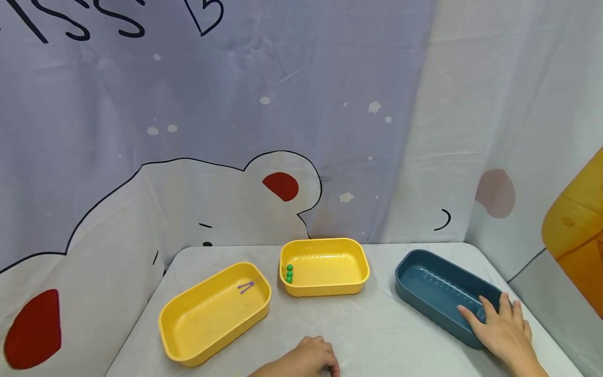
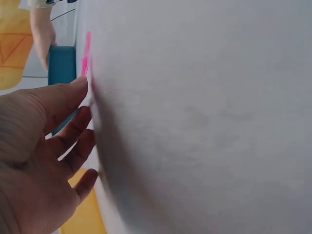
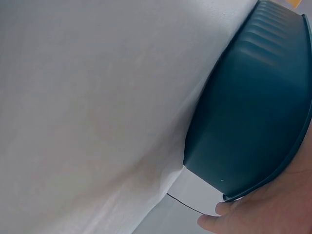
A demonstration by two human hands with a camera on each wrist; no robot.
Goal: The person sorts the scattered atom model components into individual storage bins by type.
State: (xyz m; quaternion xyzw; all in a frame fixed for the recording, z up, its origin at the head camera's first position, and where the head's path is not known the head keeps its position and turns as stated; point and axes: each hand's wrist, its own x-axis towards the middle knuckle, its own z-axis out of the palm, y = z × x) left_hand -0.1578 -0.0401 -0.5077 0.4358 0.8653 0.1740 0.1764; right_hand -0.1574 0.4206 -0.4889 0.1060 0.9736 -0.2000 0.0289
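My right hand (image 1: 507,331) rests at the near end of a dark blue tray (image 1: 438,285), its fingers spread over the rim. The right wrist view shows that hand (image 3: 273,207) along the rim and the tray's outer wall (image 3: 248,102). At the table's near edge my left hand (image 1: 306,358) hovers with loosely bent fingers. Just past its thumb tip in the left wrist view is a thin pink stick-like piece (image 2: 86,58), close to the white tabletop. A gap shows between thumb and fingers of this left hand (image 2: 46,141). The pink piece is hidden in the head view.
On the left a yellow tray (image 1: 188,309) holds thin purple pieces (image 1: 246,286). A second yellow tray (image 1: 325,290), at the back middle, has small green balls (image 1: 289,273) along its left side. Printed cloth (image 1: 226,104) hangs behind the white table (image 1: 377,335).
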